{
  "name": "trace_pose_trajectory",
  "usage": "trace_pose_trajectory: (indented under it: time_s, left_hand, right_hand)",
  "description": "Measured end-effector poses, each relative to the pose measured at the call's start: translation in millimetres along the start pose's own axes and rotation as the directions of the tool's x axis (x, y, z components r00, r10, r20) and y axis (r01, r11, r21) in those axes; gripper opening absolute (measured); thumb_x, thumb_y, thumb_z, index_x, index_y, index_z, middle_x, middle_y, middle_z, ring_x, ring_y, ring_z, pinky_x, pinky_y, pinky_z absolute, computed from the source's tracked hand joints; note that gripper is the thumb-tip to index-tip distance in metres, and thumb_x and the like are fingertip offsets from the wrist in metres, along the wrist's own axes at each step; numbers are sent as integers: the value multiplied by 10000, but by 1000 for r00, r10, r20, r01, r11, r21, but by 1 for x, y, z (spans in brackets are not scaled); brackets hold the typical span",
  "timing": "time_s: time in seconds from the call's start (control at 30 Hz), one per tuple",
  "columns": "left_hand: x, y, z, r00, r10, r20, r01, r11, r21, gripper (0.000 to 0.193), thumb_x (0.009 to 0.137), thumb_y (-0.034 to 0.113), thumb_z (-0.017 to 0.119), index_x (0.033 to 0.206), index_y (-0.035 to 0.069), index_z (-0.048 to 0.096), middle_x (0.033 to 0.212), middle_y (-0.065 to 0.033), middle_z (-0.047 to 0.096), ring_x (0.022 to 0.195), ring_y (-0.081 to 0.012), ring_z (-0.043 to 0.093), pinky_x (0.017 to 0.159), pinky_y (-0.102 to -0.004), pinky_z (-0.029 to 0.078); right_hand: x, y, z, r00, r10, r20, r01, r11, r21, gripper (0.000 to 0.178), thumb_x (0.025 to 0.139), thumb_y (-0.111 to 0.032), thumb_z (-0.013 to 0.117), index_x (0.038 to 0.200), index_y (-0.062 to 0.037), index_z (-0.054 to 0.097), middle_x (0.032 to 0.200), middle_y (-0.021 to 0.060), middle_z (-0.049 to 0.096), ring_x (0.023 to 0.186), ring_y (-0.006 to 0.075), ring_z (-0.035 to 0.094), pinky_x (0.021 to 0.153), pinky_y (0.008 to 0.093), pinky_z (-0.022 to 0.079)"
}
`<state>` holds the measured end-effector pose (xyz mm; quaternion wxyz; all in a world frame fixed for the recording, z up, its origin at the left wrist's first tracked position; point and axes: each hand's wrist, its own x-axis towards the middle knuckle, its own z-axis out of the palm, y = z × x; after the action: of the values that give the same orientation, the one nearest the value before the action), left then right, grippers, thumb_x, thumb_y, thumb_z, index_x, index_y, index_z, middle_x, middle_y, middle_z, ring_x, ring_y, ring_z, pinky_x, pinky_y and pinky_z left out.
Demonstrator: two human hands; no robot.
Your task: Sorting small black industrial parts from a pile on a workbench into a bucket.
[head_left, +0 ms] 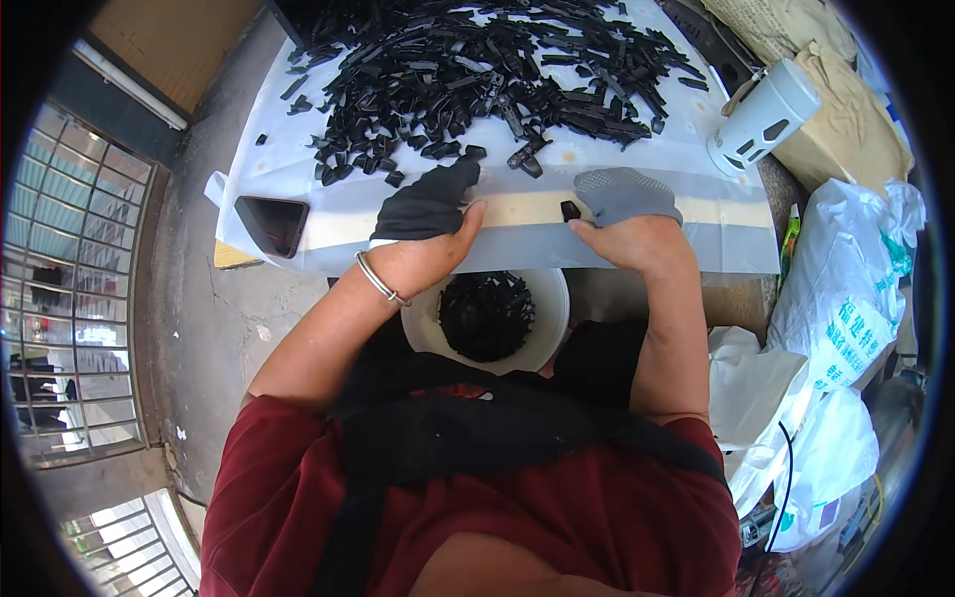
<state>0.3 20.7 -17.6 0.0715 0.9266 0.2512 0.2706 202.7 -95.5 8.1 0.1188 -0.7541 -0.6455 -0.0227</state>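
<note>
At the near side of the table, my left hand point(428, 211) wears a black glove that leaves the thumb bare. Its fingers reach toward the loose black pieces and its thumb stands apart from them; I see nothing held in it. My right hand point(629, 214), in a grey dotted glove with the thumb bare, is closed at the fingertips on a small black plastic piece point(570, 211). Beyond both hands spreads a large heap of black plastic pieces point(418, 104), some short and some long.
Below the table edge, a white bucket point(553, 323) holds more black pieces point(485, 316). A phone point(272, 225) lies at the table's left; a white tumbler point(764, 117) stands at the right. White plastic bags point(836, 269) and a brown sack point(846, 119) crowd the right side.
</note>
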Motion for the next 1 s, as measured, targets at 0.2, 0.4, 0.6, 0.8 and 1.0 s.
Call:
trace_pose_trajectory:
  time_s: [0.2, 0.4, 0.6, 0.8, 1.0]
  left_hand:
    - [14, 23, 15, 913, -205, 353, 300, 923, -240, 412, 804, 277, 542, 1106, 0, 499, 994, -193, 570, 864, -319, 571, 750, -375, 453]
    - [14, 30, 25, 997, 64, 41, -61, 996, -69, 325, 785, 242, 559, 1032, 31, 539, 924, -162, 562, 790, -301, 576, 690, -372, 460]
    - [20, 19, 38, 963, 153, 221, -161, 987, 17, 111, 744, 124, 558, 837, 65, 548, 799, -122, 554, 738, -297, 558, 631, -388, 456]
    - [11, -2, 27, 983, 139, 124, -145, 988, 47, 184, 718, 75, 523, 897, 61, 561, 836, -136, 562, 754, -307, 557, 644, -387, 467]
    - [6, -8, 22, 987, 119, 105, -122, 992, 21, 237, 695, 40, 498, 916, 67, 581, 885, -146, 574, 818, -309, 563, 705, -376, 473]
  right_hand:
    - [19, -17, 26, 991, -75, 111, 67, 995, 70, 207, 772, -192, 533, 928, -76, 604, 921, 148, 586, 855, 333, 551, 741, 415, 449]
    - [43, 0, 28, 951, -115, -286, 106, 993, -47, 260, 715, -64, 532, 955, -118, 617, 914, 123, 587, 807, 315, 567, 697, 418, 457]
    - [64, 2, 53, 893, -304, -332, 252, 949, -190, 275, 671, -80, 554, 931, -135, 627, 874, 117, 578, 767, 290, 569, 637, 390, 460]
    - [52, 11, 35, 957, -129, -262, 117, 991, -61, 233, 752, -146, 536, 951, -52, 610, 933, 134, 599, 846, 321, 569, 727, 407, 457]
    - [65, 82, 16, 812, 392, -433, -357, 920, 163, 352, 852, -303, 444, 1007, -22, 586, 1023, 170, 586, 957, 342, 536, 833, 398, 420]
